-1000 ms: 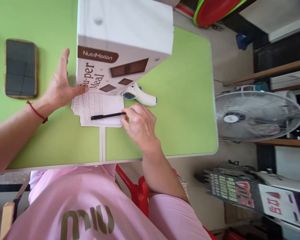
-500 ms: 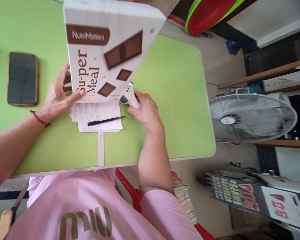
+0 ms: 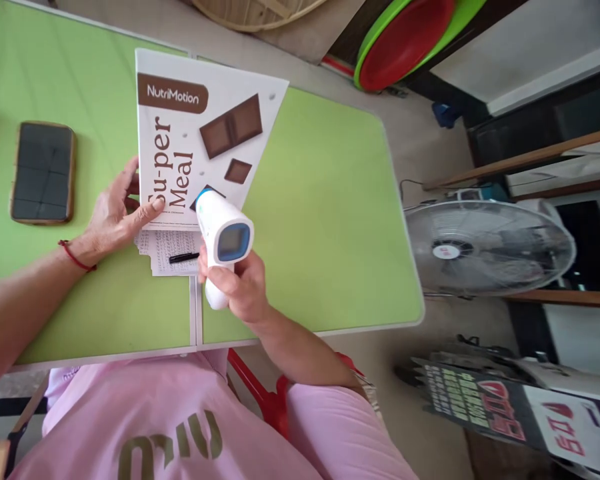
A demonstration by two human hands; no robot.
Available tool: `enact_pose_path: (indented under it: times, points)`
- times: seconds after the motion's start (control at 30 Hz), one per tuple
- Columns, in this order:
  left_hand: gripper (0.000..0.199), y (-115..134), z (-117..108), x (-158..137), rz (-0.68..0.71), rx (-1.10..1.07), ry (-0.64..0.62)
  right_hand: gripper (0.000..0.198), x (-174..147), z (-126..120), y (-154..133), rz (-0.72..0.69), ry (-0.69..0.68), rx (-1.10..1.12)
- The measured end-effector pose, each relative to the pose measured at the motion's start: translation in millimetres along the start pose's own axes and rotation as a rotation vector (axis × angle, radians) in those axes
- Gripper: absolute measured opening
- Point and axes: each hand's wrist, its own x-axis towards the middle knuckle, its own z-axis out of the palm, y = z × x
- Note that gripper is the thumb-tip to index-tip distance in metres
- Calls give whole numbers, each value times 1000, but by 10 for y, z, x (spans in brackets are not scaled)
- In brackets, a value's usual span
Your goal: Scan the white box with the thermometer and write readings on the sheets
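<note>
in the head view, our right hand (image 3: pixel 245 283) has lifted the white thermometer (image 3: pixel 225 220), which a second ago lay on the green table (image 3: pixel 330 220) beside the box (image 3: pixel 205 143). our fingers are wrapped round its handle; it overlaps the box at six o'clock, blue-framed screen towards us. our left hand (image 3: pixel 110 210) still clasps the box at eight o'clock, thumb on the front, and that face now shows nearly whole. the pen (image 3: pixel 184 257), fully visible half a second ago, is partly covered on the papers (image 3: pixel 163 267).

we read "nutrimotion" on a brown label and "su-per meal" running sideways. the papers' writing is too small to read. at nine o'clock from the box lies a phone (image 3: pixel 43 173); at four o'clock from the thermometer, a sign (image 3: pixel 510 407) bears red characters we cannot make out.
</note>
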Motion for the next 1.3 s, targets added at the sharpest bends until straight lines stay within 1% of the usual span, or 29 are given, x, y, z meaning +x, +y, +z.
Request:
enact_pose_path:
  times: [0.17, 0.27, 0.5, 0.73, 1.07, 1.23, 1.3]
  points:
    - [61, -39, -21, 17, 11, 34, 3, 42, 20, 66, 58, 103, 49, 74]
    - [61, -53, -27, 20, 5, 48, -2, 43, 18, 88, 88, 129, 45, 120]
    - [68, -41, -17, 26, -7, 8, -5, 37, 13, 57, 87, 118, 2, 130]
    - [66, -35, -16, 31, -11, 3, -13, 41, 23, 63, 79, 138, 25, 120]
    - [74, -46, -4, 37, -48, -43, -5, 42, 32, 74, 48, 160, 32, 152]
    - [83, -82, -6, 42, -76, -37, -1, 44, 39, 72, 71, 163, 27, 150]
    - [82, -81, -8, 44, -78, -37, -5, 44, 37, 71, 80, 170, 26, 160]
